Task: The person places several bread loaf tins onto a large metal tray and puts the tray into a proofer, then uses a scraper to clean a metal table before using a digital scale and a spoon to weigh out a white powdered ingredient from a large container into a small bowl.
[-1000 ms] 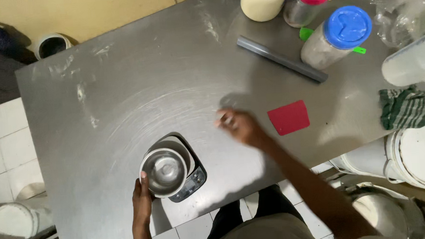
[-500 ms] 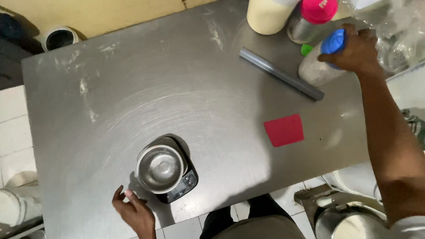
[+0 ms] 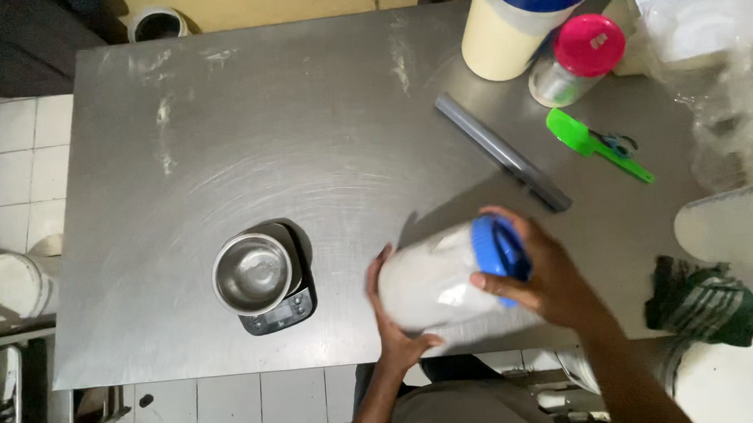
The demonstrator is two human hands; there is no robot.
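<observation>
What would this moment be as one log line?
left hand: under jar body | right hand: on blue lid | jar: tilted sideways, white powder | steel bowl: on scale

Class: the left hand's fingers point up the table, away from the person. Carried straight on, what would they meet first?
Probably nothing: past the left hand, holding the jar, lies bare table; the scale sits aside.

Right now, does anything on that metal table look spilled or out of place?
Pale powdery smears streak the steel table near its far edge. The blue-lidded jar lies tilted between both hands, off the table. Nothing else looks spilled.
</observation>
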